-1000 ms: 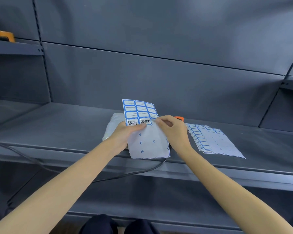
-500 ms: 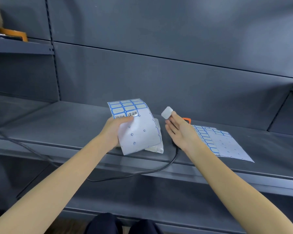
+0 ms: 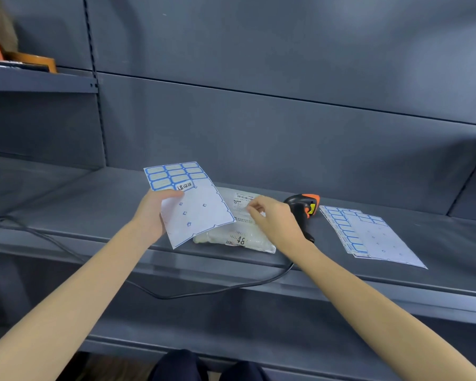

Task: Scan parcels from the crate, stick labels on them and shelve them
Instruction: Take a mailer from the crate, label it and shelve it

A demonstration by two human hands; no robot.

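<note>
Dark grey metal shelving (image 3: 99, 204), plain back panels (image 3: 259, 133) (horizontal seams), soft even light

Matt metal shelf (image 3: 94, 204), glossy plastic parcel (image 3: 242, 237)

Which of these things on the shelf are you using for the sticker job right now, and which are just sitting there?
Being used:
- label sheet, held in the left hand
- white parcel, where the right hand is pressing a label down

Just sitting there:
- scanner, lying behind the right hand
- spare label sheets on the right
- orange things on the upper left shelf
</note>
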